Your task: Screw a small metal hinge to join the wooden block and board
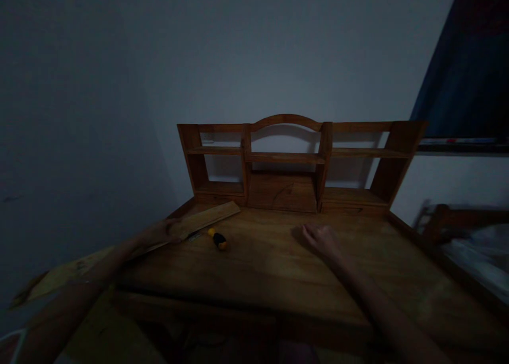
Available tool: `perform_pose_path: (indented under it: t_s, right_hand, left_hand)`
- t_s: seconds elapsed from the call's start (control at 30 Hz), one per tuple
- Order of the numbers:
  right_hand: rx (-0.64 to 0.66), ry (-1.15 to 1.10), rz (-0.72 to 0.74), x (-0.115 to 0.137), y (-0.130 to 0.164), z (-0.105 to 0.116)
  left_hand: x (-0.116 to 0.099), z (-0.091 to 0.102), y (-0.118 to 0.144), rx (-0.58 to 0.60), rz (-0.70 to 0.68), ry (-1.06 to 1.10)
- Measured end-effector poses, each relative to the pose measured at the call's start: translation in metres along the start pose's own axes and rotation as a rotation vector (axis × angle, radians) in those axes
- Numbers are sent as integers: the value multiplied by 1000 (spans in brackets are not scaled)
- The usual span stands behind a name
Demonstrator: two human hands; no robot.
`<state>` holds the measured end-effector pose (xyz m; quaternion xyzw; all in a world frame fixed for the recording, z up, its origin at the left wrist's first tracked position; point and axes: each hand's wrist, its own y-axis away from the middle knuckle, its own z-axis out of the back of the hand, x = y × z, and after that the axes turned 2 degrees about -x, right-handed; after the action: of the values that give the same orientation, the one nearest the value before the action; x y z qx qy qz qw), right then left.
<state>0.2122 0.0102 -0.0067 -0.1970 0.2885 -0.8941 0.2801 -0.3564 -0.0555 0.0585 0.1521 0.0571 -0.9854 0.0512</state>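
Note:
My left hand (159, 232) is closed round the edge of a long, pale wooden board (212, 215). The board runs from the desk's back left out past its left side. Just right of it lies a short screwdriver (218, 240) with a yellow and black handle. Small dark pieces (193, 236), too dim to name, lie between the board and the screwdriver. Over the middle right of the wooden desk (262, 263), my right hand (322, 239) has its fingers curled together. Whatever it may hold is hidden.
A wooden shelf unit (286, 158) with several compartments stands along the desk's back edge, against the wall. Another pale board (109, 327) shows below the left arm. At the right are a bed frame (457, 214) and a dark curtain (469, 72). The room is dim.

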Motion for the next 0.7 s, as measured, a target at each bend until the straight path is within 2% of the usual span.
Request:
perform_pose_path:
  t_s: [0.07,0.2,0.27,0.33,0.4,0.5,0.6,0.7]
  right_hand:
    - [-22,39,-6,-2,4,9]
    - [-29,65,32,-12,24,39]
    - [-38,64,54,-18,37,61]
    - [-61,56,70,-20,47,87]
    - [-106,43,93,-14,52,115]
    - [-182,78,144,9,48,156]
    - [-141,124,205,36,38,187]
    - [-37,160,221,43,35,202]
  left_hand:
    - [5,-3,3,24,1,24]
    - [7,0,4,-76,-82,-8]
    - [-3,11,2,-115,-161,-28]
    - [-25,27,0,-147,-260,-35]
    - [-61,41,0,-187,-397,-30]
    - [-137,48,7,-232,-618,-3]
    - [-225,31,21,-215,-801,58]
    - [-305,-6,35,-141,-920,119]
